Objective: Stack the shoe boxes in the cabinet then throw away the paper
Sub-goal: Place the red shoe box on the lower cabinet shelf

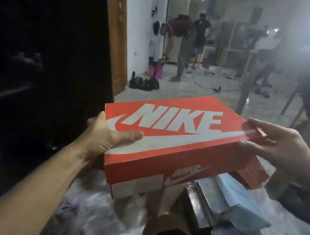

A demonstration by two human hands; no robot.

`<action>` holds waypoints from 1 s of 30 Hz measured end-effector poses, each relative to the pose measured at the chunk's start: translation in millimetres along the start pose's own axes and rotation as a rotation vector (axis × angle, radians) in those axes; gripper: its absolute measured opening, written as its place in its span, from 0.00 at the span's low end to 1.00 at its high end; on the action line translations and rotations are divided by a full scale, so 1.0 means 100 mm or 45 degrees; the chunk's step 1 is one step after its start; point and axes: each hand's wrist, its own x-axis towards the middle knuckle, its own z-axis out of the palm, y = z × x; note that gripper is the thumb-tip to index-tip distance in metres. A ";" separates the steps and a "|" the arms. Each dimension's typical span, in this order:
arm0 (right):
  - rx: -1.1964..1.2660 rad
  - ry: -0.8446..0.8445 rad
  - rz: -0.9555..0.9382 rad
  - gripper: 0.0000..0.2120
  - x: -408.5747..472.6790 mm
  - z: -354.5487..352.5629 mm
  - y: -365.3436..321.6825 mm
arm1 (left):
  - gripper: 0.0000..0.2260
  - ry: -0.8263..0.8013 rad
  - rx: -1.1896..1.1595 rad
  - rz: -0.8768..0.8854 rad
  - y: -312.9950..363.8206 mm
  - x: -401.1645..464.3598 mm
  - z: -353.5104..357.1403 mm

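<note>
An orange shoe box point(176, 138) with a large white logo on its lid is held in the air in front of me, lid closed. My left hand point(106, 135) grips its left end, thumb lying across the lid. My right hand point(273, 147) holds the right end, fingers spread over the corner. To the left stands the dark cabinet point(42, 57), its inside too dark to make out. Below the box on the right lie a dark box point(206, 205) and pale blue paper point(243, 216) on the floor.
A wooden door frame point(118, 37) borders the cabinet. Black bags point(144, 83) sit on the marble floor beyond it. Several people stand at the back of the room. A table leg point(249, 89) and a chair point(309, 95) are at the right.
</note>
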 end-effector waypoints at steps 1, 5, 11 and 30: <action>0.002 -0.010 -0.012 0.39 0.00 0.14 -0.07 | 0.35 0.058 0.007 -0.010 0.00 -0.08 -0.18; 0.009 -0.162 -0.056 0.29 0.03 0.70 -0.30 | 0.31 0.066 0.075 -0.073 0.10 -0.39 -0.73; 0.075 -0.314 -0.093 0.33 0.10 1.44 -0.58 | 0.42 0.026 0.375 -0.257 0.10 -0.77 -1.44; -0.184 -0.839 -0.449 0.30 0.44 4.01 -1.07 | 0.43 0.686 0.406 -0.732 -0.97 -1.27 -2.47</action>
